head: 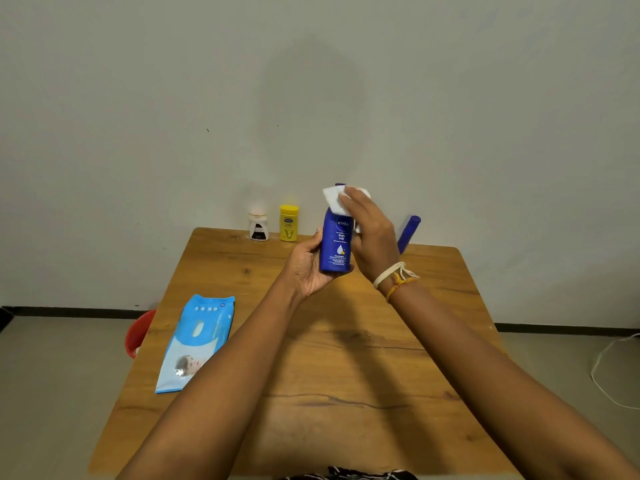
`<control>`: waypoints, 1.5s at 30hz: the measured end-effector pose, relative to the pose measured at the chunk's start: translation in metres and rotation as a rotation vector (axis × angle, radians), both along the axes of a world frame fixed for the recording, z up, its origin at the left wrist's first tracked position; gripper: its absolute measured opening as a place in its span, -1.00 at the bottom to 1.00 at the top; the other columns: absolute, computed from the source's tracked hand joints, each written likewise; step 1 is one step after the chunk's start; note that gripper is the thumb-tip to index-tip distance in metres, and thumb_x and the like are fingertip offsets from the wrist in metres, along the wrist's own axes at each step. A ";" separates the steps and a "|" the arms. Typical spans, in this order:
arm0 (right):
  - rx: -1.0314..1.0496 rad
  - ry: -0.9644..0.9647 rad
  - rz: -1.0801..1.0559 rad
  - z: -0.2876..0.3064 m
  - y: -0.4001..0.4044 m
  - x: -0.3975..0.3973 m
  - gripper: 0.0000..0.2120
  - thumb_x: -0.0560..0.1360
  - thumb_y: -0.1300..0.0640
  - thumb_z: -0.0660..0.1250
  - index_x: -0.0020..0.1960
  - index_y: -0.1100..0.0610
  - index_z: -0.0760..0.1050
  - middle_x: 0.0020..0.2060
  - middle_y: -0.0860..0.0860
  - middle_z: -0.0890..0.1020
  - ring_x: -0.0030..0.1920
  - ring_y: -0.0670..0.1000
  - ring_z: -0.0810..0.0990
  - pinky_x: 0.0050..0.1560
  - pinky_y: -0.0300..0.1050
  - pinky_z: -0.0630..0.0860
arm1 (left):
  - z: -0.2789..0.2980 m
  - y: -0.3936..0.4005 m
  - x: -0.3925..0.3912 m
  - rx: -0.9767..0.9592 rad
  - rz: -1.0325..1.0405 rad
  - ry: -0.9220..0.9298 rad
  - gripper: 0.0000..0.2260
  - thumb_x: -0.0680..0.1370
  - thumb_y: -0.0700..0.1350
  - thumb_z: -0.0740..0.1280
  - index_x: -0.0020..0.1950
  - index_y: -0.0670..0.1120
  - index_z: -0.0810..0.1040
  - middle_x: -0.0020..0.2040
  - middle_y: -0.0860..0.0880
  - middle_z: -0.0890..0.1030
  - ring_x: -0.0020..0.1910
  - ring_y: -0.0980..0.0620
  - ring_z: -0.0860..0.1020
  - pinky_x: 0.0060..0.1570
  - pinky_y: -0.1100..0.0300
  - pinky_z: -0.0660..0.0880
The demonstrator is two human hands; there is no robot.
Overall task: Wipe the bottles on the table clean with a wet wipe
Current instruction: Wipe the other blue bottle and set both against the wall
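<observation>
**Wipe at the cap, bottle upright in the left hand**

Wooden table (311, 358) against a plain pale wall; items as follows.

Item 1. Blue bottle (336, 244), lotion type, label facing the camera. Held off the table above its far middle. Long axis near vertical, cap up, base down.

Item 2. Left hand (308, 268). Cups the bottle's lower half from the left, palm up, fingers curled round the back, thumb at the left side. Firm hold on the bottle.

Item 3. Right hand (370, 233). Comes in from the right, fingers curled over the bottle's shoulder, pressing the wipe against it. Thread bands (394, 277) on the wrist.

Item 4. Wipe (334, 199), white, folded, lying over the cap and neck, under the right fingertips. The cap's tip just shows above it.

Item 5. Bottles not in hand: white bottle (258, 226) and yellow bottle (289, 223), standing side by side at the far edge, left of the held one; blue tube (408, 233), leaning or standing near the far right corner, partly hidden by the right hand.

Item 6. Wipe pack (197, 341), blue, flat near the left edge. Red bucket (138, 332) on the floor beyond that edge.

Governing relation: the wipe sits at the top end of the axis, the left grip at the bottom. Judged next move: a downward stroke along the body, which would meet the left fingers, so that hand may need to turn or shift the bottle.
</observation>
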State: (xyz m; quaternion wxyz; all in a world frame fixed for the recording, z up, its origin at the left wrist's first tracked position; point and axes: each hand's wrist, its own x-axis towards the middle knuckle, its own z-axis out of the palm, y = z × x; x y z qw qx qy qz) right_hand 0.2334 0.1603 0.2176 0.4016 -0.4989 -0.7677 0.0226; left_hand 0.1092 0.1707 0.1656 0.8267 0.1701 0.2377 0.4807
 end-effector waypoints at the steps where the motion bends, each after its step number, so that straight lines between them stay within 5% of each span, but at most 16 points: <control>1: -0.025 -0.037 0.003 -0.003 0.001 -0.003 -0.56 0.47 0.22 0.21 0.33 0.27 0.41 0.34 0.20 0.44 0.32 0.18 0.45 0.23 0.05 0.50 | 0.002 0.001 -0.001 0.002 0.002 -0.007 -0.66 0.61 -0.03 0.15 0.30 -0.17 0.45 0.06 -0.18 0.62 0.00 -0.09 0.60 0.12 -0.06 0.45; 6: 0.021 -0.197 0.095 -0.045 -0.032 -0.011 -0.49 0.43 0.40 0.26 0.38 0.23 0.37 0.38 0.18 0.40 0.38 0.14 0.39 0.29 -0.08 0.41 | 0.008 0.010 -0.014 0.015 0.046 0.006 -0.50 0.59 0.05 0.18 0.42 -0.23 0.32 0.12 -0.21 0.56 0.03 -0.10 0.59 0.04 0.01 0.57; 9: 0.049 -0.237 0.160 -0.057 -0.053 -0.006 -0.59 0.47 0.30 0.29 0.33 0.24 0.43 0.31 0.16 0.48 0.36 0.10 0.40 0.26 -0.13 0.40 | 0.005 0.012 -0.022 0.067 0.042 0.048 -0.39 0.51 0.14 0.25 0.42 -0.24 0.31 0.13 -0.19 0.58 -0.01 -0.08 0.59 0.00 0.05 0.56; 13: 0.060 -0.018 0.075 -0.029 -0.031 -0.008 -0.57 0.47 0.28 0.13 0.32 0.27 0.43 0.28 0.19 0.51 0.32 0.10 0.45 0.29 -0.07 0.44 | -0.003 0.013 -0.023 0.033 0.032 0.025 -0.42 0.50 0.09 0.30 0.42 -0.19 0.36 0.13 -0.19 0.59 0.05 -0.12 0.59 0.10 -0.08 0.51; 16: 0.053 0.033 0.020 -0.004 0.003 -0.010 -0.54 0.50 0.11 0.24 0.34 0.29 0.39 0.31 0.21 0.47 0.32 0.14 0.45 0.24 -0.11 0.44 | -0.001 0.010 -0.020 0.054 0.027 0.027 -0.56 0.55 0.07 0.27 0.34 -0.15 0.43 0.06 -0.16 0.63 -0.02 -0.10 0.61 0.05 -0.06 0.51; 21: -0.006 -0.110 0.030 -0.006 0.015 -0.018 -0.43 0.46 0.25 0.35 0.43 0.24 0.29 0.42 0.16 0.34 0.32 0.15 0.45 0.12 -0.05 0.53 | 0.006 0.008 -0.017 0.033 0.039 -0.009 -0.61 0.57 0.05 0.24 0.31 -0.15 0.46 0.10 -0.15 0.62 0.04 -0.10 0.61 0.05 -0.06 0.54; 28: 0.031 -0.157 0.091 -0.059 -0.038 -0.014 -0.43 0.38 0.46 0.31 0.38 0.24 0.38 0.37 0.16 0.42 0.37 0.10 0.41 0.25 -0.10 0.46 | 0.003 0.016 -0.029 0.012 0.106 -0.011 -0.45 0.50 0.08 0.30 0.38 -0.22 0.37 0.08 -0.18 0.58 0.00 -0.10 0.60 -0.03 0.01 0.60; 31: 0.031 0.019 0.104 -0.049 -0.041 -0.011 -0.58 0.45 0.36 0.21 0.31 0.25 0.45 0.28 0.16 0.51 0.32 0.05 0.45 0.23 -0.12 0.50 | -0.001 0.017 -0.031 -0.003 0.122 0.026 -0.47 0.52 0.08 0.28 0.37 -0.21 0.37 0.07 -0.18 0.59 -0.02 -0.08 0.61 -0.04 0.03 0.60; 36: 0.035 0.295 0.011 0.005 0.004 -0.018 -0.62 0.50 0.23 0.27 0.29 0.30 0.43 0.26 0.21 0.51 0.29 0.03 0.43 0.19 -0.50 0.36 | -0.001 0.013 -0.023 0.010 0.092 0.105 -0.47 0.48 0.10 0.29 0.35 -0.18 0.38 0.02 -0.14 0.65 -0.12 -0.05 0.65 -0.17 0.06 0.60; 40: -0.099 0.191 0.068 0.002 0.019 -0.025 -0.55 0.47 0.32 0.33 0.35 0.24 0.40 0.35 0.19 0.43 0.34 0.13 0.42 0.26 -0.01 0.48 | 0.004 0.014 -0.017 0.018 0.142 0.101 -0.54 0.50 0.12 0.30 0.26 -0.17 0.46 0.00 -0.12 0.66 -0.04 -0.05 0.63 0.07 0.02 0.51; 42: -0.082 0.164 0.076 -0.014 0.006 -0.029 -0.50 0.46 0.40 0.31 0.37 0.18 0.39 0.39 0.13 0.39 0.35 0.07 0.41 0.29 -0.01 0.46 | 0.007 0.017 -0.016 0.025 0.169 0.054 -0.47 0.46 0.13 0.36 0.32 -0.16 0.46 0.07 -0.13 0.64 0.02 -0.06 0.61 0.11 0.01 0.52; 45: -0.056 0.107 0.046 -0.043 -0.026 -0.033 -0.40 0.41 0.49 0.20 0.41 0.15 0.35 0.43 0.07 0.35 0.34 -0.01 0.41 0.26 -0.20 0.43 | 0.008 0.019 -0.018 0.001 0.191 0.057 -0.58 0.53 0.09 0.31 0.22 -0.19 0.50 -0.10 -0.12 0.65 -0.16 -0.02 0.64 -0.12 0.11 0.61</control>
